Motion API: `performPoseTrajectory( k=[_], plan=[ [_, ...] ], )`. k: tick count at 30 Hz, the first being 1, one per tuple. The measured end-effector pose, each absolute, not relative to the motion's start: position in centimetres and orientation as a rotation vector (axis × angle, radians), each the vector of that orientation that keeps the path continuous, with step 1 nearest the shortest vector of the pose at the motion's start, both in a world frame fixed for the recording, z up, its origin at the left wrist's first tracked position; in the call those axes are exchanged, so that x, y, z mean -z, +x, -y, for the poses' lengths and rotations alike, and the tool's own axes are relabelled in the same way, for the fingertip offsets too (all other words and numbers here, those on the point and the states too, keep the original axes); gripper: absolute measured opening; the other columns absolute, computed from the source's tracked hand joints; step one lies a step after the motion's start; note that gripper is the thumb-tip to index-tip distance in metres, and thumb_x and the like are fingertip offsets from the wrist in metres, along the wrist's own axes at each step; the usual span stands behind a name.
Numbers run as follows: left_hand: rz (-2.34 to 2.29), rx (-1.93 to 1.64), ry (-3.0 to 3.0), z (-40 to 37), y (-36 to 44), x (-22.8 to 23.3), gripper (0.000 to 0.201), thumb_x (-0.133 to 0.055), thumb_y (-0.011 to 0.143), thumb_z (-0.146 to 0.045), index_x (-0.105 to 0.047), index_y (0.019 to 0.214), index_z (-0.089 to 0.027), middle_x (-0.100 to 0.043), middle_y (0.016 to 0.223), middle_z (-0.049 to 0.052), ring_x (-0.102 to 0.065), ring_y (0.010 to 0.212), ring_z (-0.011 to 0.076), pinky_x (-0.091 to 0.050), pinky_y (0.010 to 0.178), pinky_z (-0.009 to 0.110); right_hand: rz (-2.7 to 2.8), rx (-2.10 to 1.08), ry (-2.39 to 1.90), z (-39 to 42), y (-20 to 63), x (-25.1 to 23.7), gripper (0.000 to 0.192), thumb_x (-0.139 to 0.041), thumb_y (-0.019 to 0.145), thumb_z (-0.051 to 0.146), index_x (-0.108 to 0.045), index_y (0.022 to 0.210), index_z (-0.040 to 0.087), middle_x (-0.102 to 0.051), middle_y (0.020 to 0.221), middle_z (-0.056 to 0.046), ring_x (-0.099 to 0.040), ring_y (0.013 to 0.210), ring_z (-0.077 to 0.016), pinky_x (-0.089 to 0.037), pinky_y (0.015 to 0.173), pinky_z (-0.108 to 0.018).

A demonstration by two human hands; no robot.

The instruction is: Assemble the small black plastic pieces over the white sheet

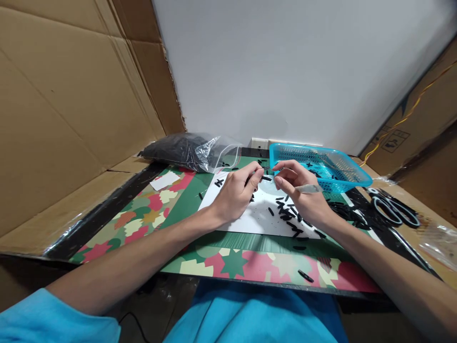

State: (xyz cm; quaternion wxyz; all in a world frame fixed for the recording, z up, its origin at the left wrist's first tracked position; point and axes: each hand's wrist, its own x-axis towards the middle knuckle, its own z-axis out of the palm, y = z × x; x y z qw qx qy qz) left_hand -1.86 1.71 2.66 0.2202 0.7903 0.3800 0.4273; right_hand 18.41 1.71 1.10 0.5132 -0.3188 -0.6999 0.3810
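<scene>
My left hand (240, 191) is closed above a white sheet (235, 225), thumb pressed to the forefinger. A small black strip (266, 178) pokes out from its fingertips; its exact kind is too small to make out. To its right, my right hand (298, 190) hangs with thumb and fingers apart, and no held thing shows between them. A strip of tape (309, 188) is wrapped around one of its fingers. Beneath the right hand, several loose short black strips (285, 214) lie scattered on the sheet. A few black pieces joined crosswise (219, 182) rest near the sheet's left corner.
A blue plastic basket (352, 180) with black pieces inside stands behind my right hand. Scissors (391, 209) and a bundle of black strips (348, 214) lie at right. A clear bag of dark material (174, 148) sits back left. Cardboard walls (71, 85) flank the table.
</scene>
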Motion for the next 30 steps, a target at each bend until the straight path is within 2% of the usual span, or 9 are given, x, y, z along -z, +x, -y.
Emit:
performPoseTrajectory(
  k=[5, 7, 10, 12, 17, 21, 23, 27, 30],
  plan=[
    [-1.016, -1.206, 2.252, -1.8, -2.0, -2.5, 0.031, -0.043, 0.109, -0.041, -0.053, 0.088, -0.021, -0.051, 0.068, -0.006, -0.046, 0.059, 0.0094, -0.035, 0.06, 0.026, 1.93, -0.957, -0.896, -2.0, 18.7, -1.0, 0.013, -0.059, 0.102, 0.033, -0.061, 0.11, 0.023, -0.043, 0.064, 0.007, -0.035, 0.059, -0.0129, -0.027, 0.056, -0.028],
    [-0.997, -1.231, 2.262, -1.8, -2.0, -2.5, 0.031, -0.043, 0.109, -0.04, -0.053, 0.087, -0.021, -0.051, 0.067, -0.006, -0.046, 0.059, 0.0094, -0.035, 0.06, 0.026, 2.048, -0.896, -0.912, -2.2, 18.9, -0.9, 0.008, -0.062, 0.096, 0.024, -0.065, 0.104, 0.022, -0.05, 0.068, 0.005, -0.04, 0.062, -0.0133, -0.03, 0.058, -0.028],
    [-0.982, -1.25, 2.279, -1.8, -2.0, -2.4, 0.029, -0.044, 0.109, -0.039, -0.053, 0.087, -0.022, -0.051, 0.065, -0.007, -0.045, 0.057, 0.0091, -0.035, 0.059, 0.026, 2.237, -0.775, -0.923, -2.5, 19.3, -0.7, 0.029, -0.059, 0.083, 0.003, -0.069, 0.104, 0.021, -0.066, 0.09, -0.001, -0.053, 0.076, -0.0156, -0.038, 0.067, -0.028],
    [-0.974, -1.247, 2.302, -1.8, -2.1, -2.4, 0.028, -0.044, 0.109, -0.038, -0.053, 0.087, -0.022, -0.05, 0.064, -0.007, -0.044, 0.055, 0.0091, -0.034, 0.058, 0.026, 2.34, -0.713, -0.942, -2.6, 19.6, -0.5, 0.037, -0.057, 0.079, -0.001, -0.07, 0.106, 0.021, -0.07, 0.101, -0.004, -0.058, 0.085, -0.0177, -0.042, 0.073, -0.029],
    [-0.967, -1.23, 2.331, -1.8, -2.2, -2.4, 0.028, -0.043, 0.109, -0.04, -0.053, 0.09, -0.023, -0.049, 0.063, -0.007, -0.045, 0.056, 0.01, -0.033, 0.057, 0.027, 2.44, -0.594, -0.955, -2.6, 19.8, -0.1, 0.023, -0.064, 0.09, 0.013, -0.072, 0.111, 0.021, -0.07, 0.108, -0.008, -0.063, 0.099, -0.0237, -0.049, 0.084, -0.035],
    [-1.012, -1.153, 2.344, -1.7, -2.2, -2.5, 0.028, -0.039, 0.109, -0.042, -0.052, 0.092, -0.023, -0.05, 0.065, -0.006, -0.046, 0.057, 0.0113, -0.035, 0.059, 0.027, 2.456, -0.556, -0.942, -2.4, 19.9, -0.2, 0.021, -0.066, 0.093, 0.018, -0.073, 0.111, 0.024, -0.071, 0.113, -0.009, -0.064, 0.106, -0.0277, -0.051, 0.093, -0.046],
    [-1.03, -1.11, 2.358, -1.6, -2.2, -2.5, 0.029, -0.038, 0.109, -0.042, -0.052, 0.093, -0.023, -0.051, 0.066, -0.005, -0.046, 0.058, 0.0121, -0.035, 0.06, 0.027, 2.4, -0.589, -0.888, -2.3, 20.0, -0.3, 0.028, -0.069, 0.092, 0.022, -0.07, 0.119, 0.027, -0.07, 0.121, -0.009, -0.064, 0.114, -0.0299, -0.051, 0.099, -0.05],
    [-1.03, -1.069, 2.328, -1.4, -1.9, -2.6, 0.03, -0.038, 0.109, -0.041, -0.053, 0.091, -0.023, -0.052, 0.069, -0.004, -0.048, 0.062, 0.0127, -0.036, 0.063, 0.027, 2.113, -0.781, -0.764, -1.9, 19.8, -0.7, 0.058, -0.076, 0.092, 0.037, -0.053, 0.145, 0.031, -0.067, 0.133, -0.009, -0.063, 0.122, -0.0287, -0.052, 0.105, -0.05],
    [-1.036, -1.073, 2.227, -1.2, -1.7, -2.7, 0.033, -0.037, 0.109, -0.043, -0.052, 0.087, -0.022, -0.052, 0.067, -0.005, -0.048, 0.061, 0.012, -0.037, 0.064, 0.026, 1.93, -0.878, -0.673, -1.5, 19.2, -1.0, 0.053, -0.076, 0.093, 0.04, -0.056, 0.141, 0.029, -0.069, 0.127, -0.008, -0.067, 0.112, -0.025, -0.055, 0.101, -0.044]
  ],
)
